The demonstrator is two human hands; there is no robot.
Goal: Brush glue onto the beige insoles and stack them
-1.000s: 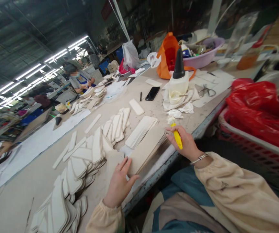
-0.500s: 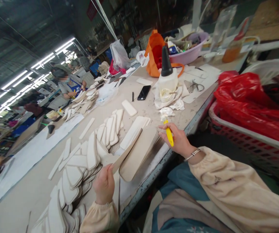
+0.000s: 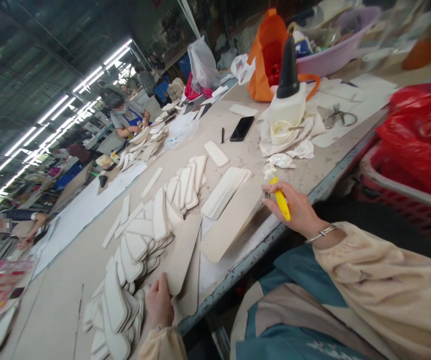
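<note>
My left hand (image 3: 160, 302) pinches the lower end of a flat beige panel with rounded corners (image 3: 184, 252), tilted over another beige sheet near the table's front edge. My right hand (image 3: 294, 206) is closed round a yellow-handled brush (image 3: 282, 204), its bristle end clotted with white paste. The right fingertips lie at the far end of a fanned stack of beige panels (image 3: 230, 222). Behind that stack sits a smaller pile of white panels (image 3: 226, 192). Left of it, many overlapping white cut pieces (image 3: 125, 265) are heaped in a long row.
A white glue bottle with black nozzle (image 3: 286, 107) stands on crumpled paper beyond my right hand. Near it lie scissors (image 3: 337, 117) and a black phone (image 3: 242, 128). A red plastic bag (image 3: 421, 135) fills a pink basket (image 3: 403, 192) at right. A co-worker (image 3: 125, 117) works farther off.
My left hand has drawn the beige panel off the stack, toward the left and nearer to me. The right hand keeps the brush by the stack. The view has shifted.
</note>
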